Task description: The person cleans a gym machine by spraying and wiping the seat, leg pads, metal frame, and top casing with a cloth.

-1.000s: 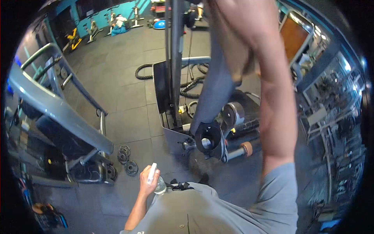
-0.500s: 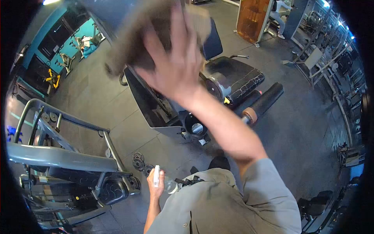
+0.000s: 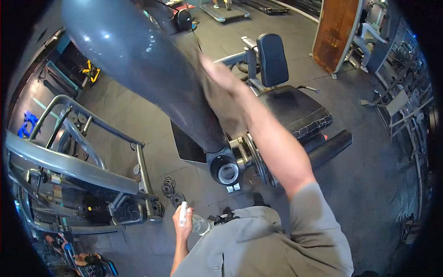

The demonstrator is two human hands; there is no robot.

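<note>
One grey machine [image 3: 71,161] is seen at the far left, with weight plates [image 3: 177,199] laid on the floor near it. A clear spray bottle [image 3: 201,225] with a white trigger is gripped in the left hand [image 3: 183,221], held low. A thick dark tube [image 3: 170,87] is slanted down from the upper left. Against its right side, a blurred brown cloth [image 3: 219,99] is touched by the right hand [image 3: 224,77]; how tightly it is held cannot be told. A cracked black seat [image 3: 295,108] is seen farther right.

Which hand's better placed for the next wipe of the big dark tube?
Right, I'd say: the right hand is up at the cloth, beside the tube. The left hand is low, near the waist, holding the bottle.
</note>
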